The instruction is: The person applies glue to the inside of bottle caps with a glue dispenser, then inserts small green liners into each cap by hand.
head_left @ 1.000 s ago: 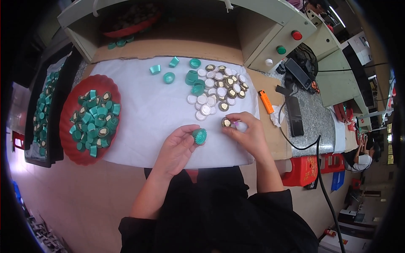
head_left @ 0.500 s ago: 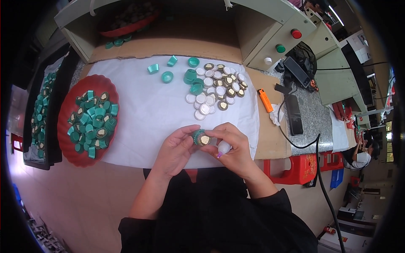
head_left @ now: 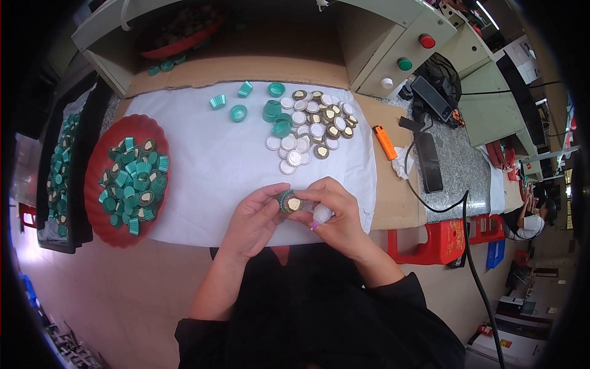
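Just above the near edge of the white cloth, my left hand (head_left: 253,222) closes its fingertips round a green foil cup (head_left: 284,197). A round disc (head_left: 293,204) with a dark scalloped rim and a cream-gold centre sits at the cup's mouth; how deep it sits I cannot tell. My right hand (head_left: 337,218) touches the disc with thumb and forefinger. The same hand's other fingers hold a small whitish squeeze bottle (head_left: 322,213) with a purple tip pointing down-left. Beyond my hands lie several loose discs (head_left: 294,158), white side or gold side up, beside several foil cups (head_left: 238,112).
On the left, a red scalloped tray (head_left: 98,215) holds many filled green cups, and a black bin (head_left: 77,234) holds more. An orange lighter (head_left: 385,142), a phone (head_left: 429,163) and a black cable (head_left: 470,270) lie right. A shelf unit (head_left: 393,46) borders the back.
The disc and cup have shifted slightly left in my fingers. The bottle's purple tip has swung a little to the left. The whole view has moved slightly.
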A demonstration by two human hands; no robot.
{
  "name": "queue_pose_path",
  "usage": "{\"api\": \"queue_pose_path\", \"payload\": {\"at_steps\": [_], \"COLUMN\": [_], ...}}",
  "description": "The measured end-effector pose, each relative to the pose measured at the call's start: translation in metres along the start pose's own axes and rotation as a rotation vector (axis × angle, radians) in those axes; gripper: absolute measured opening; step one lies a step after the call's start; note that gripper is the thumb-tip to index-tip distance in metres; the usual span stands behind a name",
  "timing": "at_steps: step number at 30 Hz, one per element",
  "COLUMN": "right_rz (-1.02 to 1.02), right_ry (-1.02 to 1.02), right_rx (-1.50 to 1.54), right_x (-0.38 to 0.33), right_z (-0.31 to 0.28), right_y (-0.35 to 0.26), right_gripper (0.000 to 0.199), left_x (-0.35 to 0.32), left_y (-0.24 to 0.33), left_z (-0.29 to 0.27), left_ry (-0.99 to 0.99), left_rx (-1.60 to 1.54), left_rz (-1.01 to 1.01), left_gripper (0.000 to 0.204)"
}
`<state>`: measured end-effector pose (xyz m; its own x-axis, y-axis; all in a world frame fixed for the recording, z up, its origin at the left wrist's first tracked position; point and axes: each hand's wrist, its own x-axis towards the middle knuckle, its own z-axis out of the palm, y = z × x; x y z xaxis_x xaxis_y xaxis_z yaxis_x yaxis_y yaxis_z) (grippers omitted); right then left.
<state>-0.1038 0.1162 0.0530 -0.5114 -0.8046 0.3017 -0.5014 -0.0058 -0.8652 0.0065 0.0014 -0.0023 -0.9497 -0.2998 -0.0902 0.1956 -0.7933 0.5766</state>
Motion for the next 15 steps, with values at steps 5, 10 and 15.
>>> {"api": "queue_pose_path", "payload": {"at_steps": [5,10,15], "right_rz": [0.012,-0.016,-0.076], "right_ry": [-0.002,-0.002,-0.049], "right_rx": [0.014,0.015,-0.001], "right_x": [0.0001,0.0011,0.005], "right_z": [0.0004,0.0022,-0.0012], "right_y": [0.0008,0.0018,0.0045], "right_gripper": [0.033,0.034,0.033], "left_x": [-0.0004,-0.0007,-0.0011], "left_y": [0.0005,0.0011,0.001], "left_z": [0.0002,0.0014,0.0031], "left_ry": [0.008,0.012,0.008], "left_rx": [0.02,0.018,0.093], "left_rz": [-0.011,0.006,0.047], "left_gripper": [0.032,0.032,0.032]}}
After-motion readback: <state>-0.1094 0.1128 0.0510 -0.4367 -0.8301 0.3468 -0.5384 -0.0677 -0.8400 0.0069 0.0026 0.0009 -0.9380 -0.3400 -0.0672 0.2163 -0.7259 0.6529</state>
